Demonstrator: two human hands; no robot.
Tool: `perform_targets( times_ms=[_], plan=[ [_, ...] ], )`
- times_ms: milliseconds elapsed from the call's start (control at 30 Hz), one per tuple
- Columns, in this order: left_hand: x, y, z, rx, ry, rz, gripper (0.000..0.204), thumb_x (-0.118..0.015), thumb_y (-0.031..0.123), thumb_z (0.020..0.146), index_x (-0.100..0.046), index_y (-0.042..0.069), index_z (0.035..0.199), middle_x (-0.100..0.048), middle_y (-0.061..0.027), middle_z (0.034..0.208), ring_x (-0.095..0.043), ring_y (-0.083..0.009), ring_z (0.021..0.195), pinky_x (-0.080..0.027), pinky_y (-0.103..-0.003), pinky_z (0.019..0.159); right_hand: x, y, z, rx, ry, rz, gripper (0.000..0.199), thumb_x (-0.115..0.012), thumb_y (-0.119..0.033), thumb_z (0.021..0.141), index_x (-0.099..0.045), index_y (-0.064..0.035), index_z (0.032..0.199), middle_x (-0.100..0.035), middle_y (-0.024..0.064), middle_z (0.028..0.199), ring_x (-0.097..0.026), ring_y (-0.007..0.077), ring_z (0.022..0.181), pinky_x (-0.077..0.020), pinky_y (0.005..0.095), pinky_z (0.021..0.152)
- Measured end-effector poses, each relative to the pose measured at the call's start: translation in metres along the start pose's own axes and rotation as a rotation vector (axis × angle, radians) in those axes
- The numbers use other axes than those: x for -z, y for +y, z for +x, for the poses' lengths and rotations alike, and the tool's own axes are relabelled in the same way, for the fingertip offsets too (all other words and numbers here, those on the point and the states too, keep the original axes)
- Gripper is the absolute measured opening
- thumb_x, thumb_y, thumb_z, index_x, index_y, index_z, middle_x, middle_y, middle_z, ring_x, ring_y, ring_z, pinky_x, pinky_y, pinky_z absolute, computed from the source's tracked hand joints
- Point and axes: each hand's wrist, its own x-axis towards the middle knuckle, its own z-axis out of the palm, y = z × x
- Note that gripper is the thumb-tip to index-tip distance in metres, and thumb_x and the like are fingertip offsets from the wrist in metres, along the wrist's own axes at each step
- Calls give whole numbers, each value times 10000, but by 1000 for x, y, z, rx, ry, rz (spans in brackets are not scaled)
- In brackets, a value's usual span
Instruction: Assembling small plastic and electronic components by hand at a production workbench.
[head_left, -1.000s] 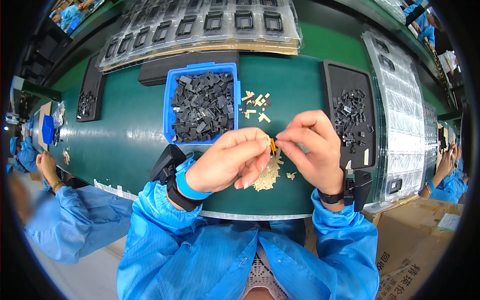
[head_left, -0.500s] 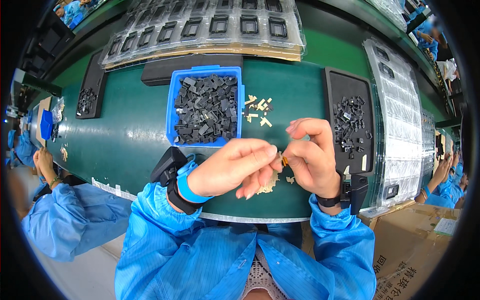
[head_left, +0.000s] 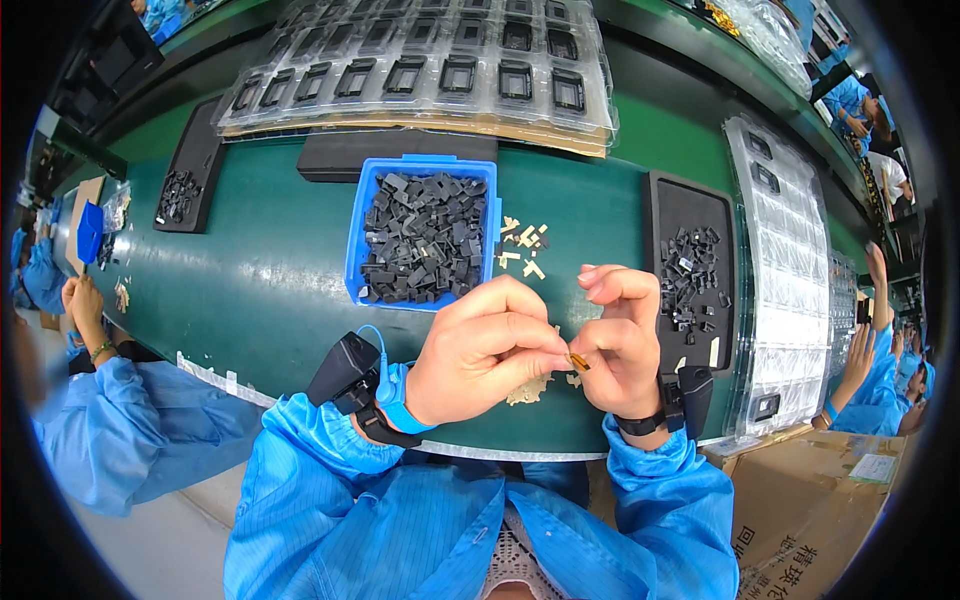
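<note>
Just beyond the table's front edge, my two hands meet at the fingertips. My right hand (head_left: 622,350) is closed in a pinch on a small amber strip (head_left: 579,362), its index finger curled above. My left hand (head_left: 485,345) is closed too, thumb and fingertips pressed together at the strip's left end; whether anything else is between them is hidden. Under the hands lies a pile of cream-coloured scraps (head_left: 528,392). Beyond my left hand stands a blue bin (head_left: 355,235) filled with small black plastic parts (head_left: 425,235).
More cream scraps (head_left: 534,269) lie right of the bin. A black foam tray (head_left: 685,195) with small black parts sits at right, beside clear blister trays (head_left: 790,310). Stacked blister trays (head_left: 430,105) with black frames stand at the back. Co-workers sit on both sides; a carton (head_left: 800,490) stands lower right.
My left hand has turned so its fingers pinch at the amber strip instead of hanging below it. More of the strip now shows. The whole view has shifted slightly.
</note>
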Motion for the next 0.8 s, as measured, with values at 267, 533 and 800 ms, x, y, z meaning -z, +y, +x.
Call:
perform_targets(
  times_ms=[267, 533, 800],
  plan=[
    [4, 3, 1, 114, -99, -76, 132, -728, 24, 694, -679, 59, 811, -561, -43, 804, -552, -147, 646, -444, -252, 551, 3, -1, 1, -14, -5, -7, 129, -725, -96, 714, -603, -89, 755, -410, 94, 995, -453, 280, 1015, -384, 436, 926],
    [3, 0, 0, -8, -56, -47, 130, -720, 20, 697, -673, 48, 815, -594, -60, 800, -595, -177, 706, -478, -276, 589, 2, -2, 0, 9, 25, -75, 133, -754, -142, 676, -633, -115, 723, -407, 66, 951, -459, 258, 1000, -366, 446, 944],
    [5, -1, 2, 11, -96, -73, 132, -719, 25, 690, -670, 47, 810, -593, -61, 794, -594, -180, 707, -478, -282, 589, 2, -3, 1, 0, 21, -84, 147, -765, -146, 649, -634, -126, 712, -407, 56, 924, -457, 256, 1004, -363, 456, 949]
  ],
)
